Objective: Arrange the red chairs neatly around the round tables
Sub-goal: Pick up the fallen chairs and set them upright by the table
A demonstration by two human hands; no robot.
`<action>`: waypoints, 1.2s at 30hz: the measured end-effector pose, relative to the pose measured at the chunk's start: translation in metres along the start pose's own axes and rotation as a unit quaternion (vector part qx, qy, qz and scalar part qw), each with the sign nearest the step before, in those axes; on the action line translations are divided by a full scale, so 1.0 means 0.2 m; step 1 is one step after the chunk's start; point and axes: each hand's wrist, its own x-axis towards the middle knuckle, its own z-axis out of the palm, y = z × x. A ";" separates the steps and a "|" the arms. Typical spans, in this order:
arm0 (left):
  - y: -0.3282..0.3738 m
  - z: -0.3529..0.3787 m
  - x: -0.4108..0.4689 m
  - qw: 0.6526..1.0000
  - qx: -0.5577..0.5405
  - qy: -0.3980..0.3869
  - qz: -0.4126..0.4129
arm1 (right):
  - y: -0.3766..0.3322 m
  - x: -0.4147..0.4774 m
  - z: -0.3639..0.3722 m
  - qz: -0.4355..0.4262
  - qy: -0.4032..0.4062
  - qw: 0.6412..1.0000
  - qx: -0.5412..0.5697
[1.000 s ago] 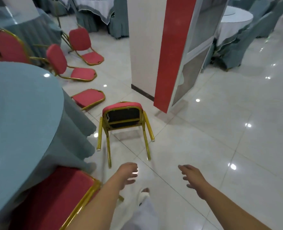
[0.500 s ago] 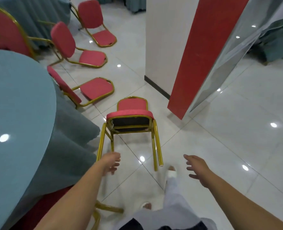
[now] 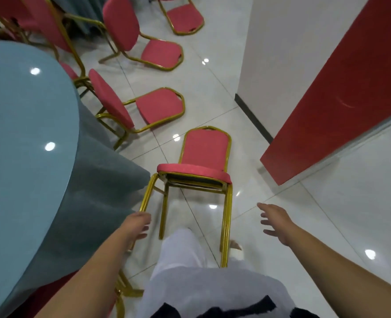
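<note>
A tipped red chair (image 3: 205,152) lies on its back on the floor. The left hand (image 3: 138,226) covers one leg — grip unclear; the right hand (image 3: 276,222) is spread and empty.

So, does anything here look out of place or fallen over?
Yes. The nearest red chair lies on its back on the floor beside the round table, legs pointing toward the person. A second red chair behind it also seems tipped over.
</note>
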 end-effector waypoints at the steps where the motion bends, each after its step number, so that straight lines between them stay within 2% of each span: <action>1: 0.05 0.01 0.05 1.000 0.005 -0.004 -0.006 | -0.05 0.04 0.01 0.008 0.000 1.000 -0.006; 5: 0.29 0.05 0.34 0.999 0.039 -0.012 -0.032 | -0.25 0.29 0.09 0.034 0.005 0.998 -0.054; 9: 0.61 0.09 0.71 0.998 0.054 0.005 -0.031 | -0.42 0.58 0.22 0.074 0.060 0.995 -0.033; 13: 0.87 0.16 1.14 0.996 0.084 0.018 -0.007 | -0.54 0.90 0.42 0.123 0.037 0.990 -0.064; 17: 0.98 0.26 1.63 0.990 0.138 0.016 -0.025 | -0.60 1.29 0.59 0.154 0.022 0.985 -0.075; 21: 0.93 0.31 2.06 0.976 0.179 -0.045 -0.113 | -0.60 1.64 0.73 0.216 0.013 0.973 -0.079; 23: 0.90 0.31 2.21 0.954 0.237 -0.085 -0.163 | -0.59 1.78 0.77 0.251 0.000 0.962 -0.109; 26: 0.87 0.31 2.37 0.930 0.286 -0.118 -0.199 | -0.56 1.95 0.79 0.313 -0.043 0.943 -0.103; 31: 0.85 0.33 2.46 0.906 0.297 -0.187 -0.237 | -0.52 2.08 0.79 0.382 -0.086 0.912 -0.124; 33: 0.87 0.33 2.44 0.910 0.301 -0.180 -0.222 | -0.51 2.08 0.77 0.382 -0.085 0.913 -0.118; 36: 0.98 0.32 2.39 0.937 0.287 -0.115 -0.164 | -0.61 2.07 0.74 0.362 -0.070 0.922 -0.117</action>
